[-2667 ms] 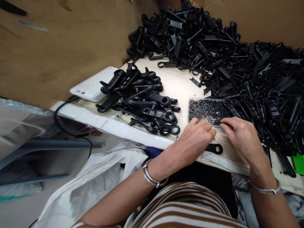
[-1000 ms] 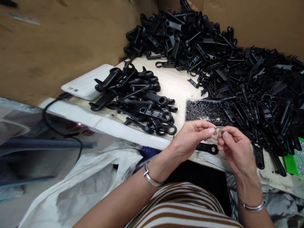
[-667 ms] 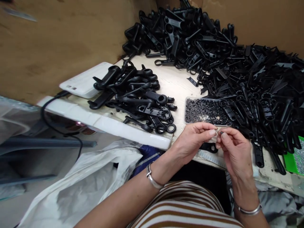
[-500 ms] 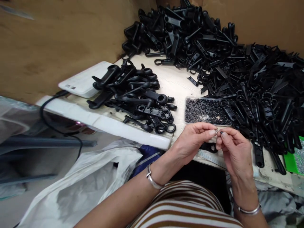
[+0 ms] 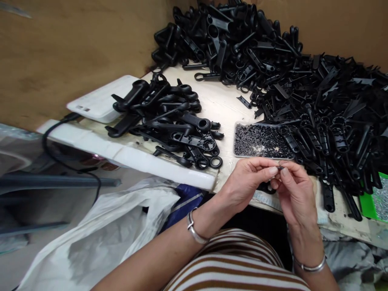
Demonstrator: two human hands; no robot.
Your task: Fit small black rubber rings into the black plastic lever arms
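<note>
My left hand (image 5: 247,178) and my right hand (image 5: 295,188) meet fingertip to fingertip at the front of the table. A tiny dark part (image 5: 280,167) is pinched between the thumbs and forefingers of both hands; its shape is too small to make out. Just beyond the fingers lies a clear shallow box (image 5: 263,141) of many small dark pieces. Beneath the hands a black plastic part (image 5: 266,187) rests at the table edge, mostly covered by them.
Large heaps of black plastic parts (image 5: 248,60) fill the back and right. A smaller pile (image 5: 182,121) sits left of the box, beside a white device (image 5: 103,99) with a black cable. A green tray (image 5: 367,206) of small metallic pieces stands at the far right.
My two hands have come closer, and their fingertips now meet at the small dark part. The whole view has shifted slightly.
</note>
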